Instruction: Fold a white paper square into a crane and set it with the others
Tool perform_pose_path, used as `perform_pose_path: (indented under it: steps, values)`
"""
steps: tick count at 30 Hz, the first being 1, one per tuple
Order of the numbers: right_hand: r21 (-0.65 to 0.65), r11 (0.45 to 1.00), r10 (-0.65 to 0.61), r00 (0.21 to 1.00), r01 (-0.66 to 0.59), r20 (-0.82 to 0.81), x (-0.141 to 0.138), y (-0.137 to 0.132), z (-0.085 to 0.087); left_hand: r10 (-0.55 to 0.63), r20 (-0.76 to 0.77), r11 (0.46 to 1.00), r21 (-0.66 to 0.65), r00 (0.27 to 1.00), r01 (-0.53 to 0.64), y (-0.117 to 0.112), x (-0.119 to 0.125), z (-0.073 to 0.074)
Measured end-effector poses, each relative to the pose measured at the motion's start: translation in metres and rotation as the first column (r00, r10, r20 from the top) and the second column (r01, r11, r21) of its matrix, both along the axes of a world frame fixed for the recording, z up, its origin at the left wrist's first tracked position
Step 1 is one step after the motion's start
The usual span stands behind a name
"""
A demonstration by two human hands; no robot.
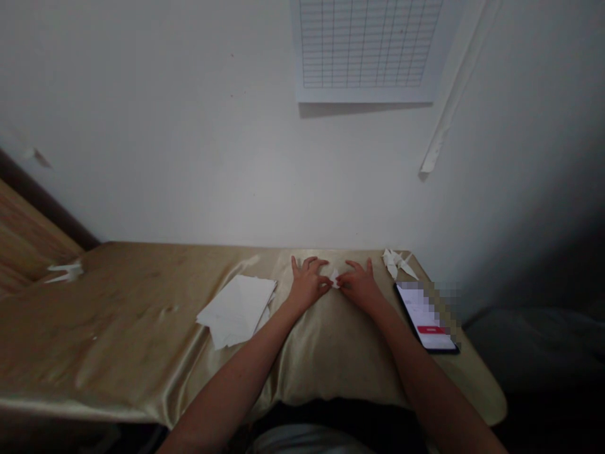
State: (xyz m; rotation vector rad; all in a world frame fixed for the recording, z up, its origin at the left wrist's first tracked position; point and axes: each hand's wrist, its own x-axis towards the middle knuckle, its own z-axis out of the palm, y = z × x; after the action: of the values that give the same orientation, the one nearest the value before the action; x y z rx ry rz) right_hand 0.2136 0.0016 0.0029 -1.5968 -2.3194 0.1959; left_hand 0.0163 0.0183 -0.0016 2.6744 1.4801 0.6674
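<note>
A small folded piece of white paper [335, 278] is pinched between my two hands, just above the gold cloth. My left hand [308, 281] grips its left side with thumb and index finger, the other fingers spread away. From the right, my right hand [362, 284] pinches the opposite side in the same manner, its remaining fingers raised. The paper's finer folds are too small to make out, and the fingertips cover part of it. Left of my left forearm lies a stack of white paper sheets [237, 309], unevenly piled.
Folded white paper figures [397, 263] lie at the table's back right corner. Below them rests a phone [423, 315] with its screen lit. The satin-covered table [127, 328] meets a wall bearing a printed grid sheet [363, 47]. A white scrap [67, 272] sits far left.
</note>
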Motion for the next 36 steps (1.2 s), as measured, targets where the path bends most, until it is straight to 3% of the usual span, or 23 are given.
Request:
perform_pose_path:
  steps: [11, 17, 36]
  values:
    - [0.024, 1.000, 0.001, 0.999, -0.002, 0.037, -0.002, -0.001, 0.002, -0.049, -0.047, 0.998, 0.049, 0.998, 0.051, 0.000, 0.000, 0.003]
    - [0.037, 0.999, 0.001, 0.999, -0.003, 0.049, -0.001, 0.002, -0.003, -0.035, 0.048, 0.998, 0.050, 0.998, 0.032, 0.004, -0.004, -0.007]
    - [0.036, 0.999, -0.038, 0.999, 0.038, -0.005, -0.002, 0.004, -0.008, -0.120, -0.022, 0.943, 0.309, 0.993, 0.120, 0.018, 0.001, -0.014]
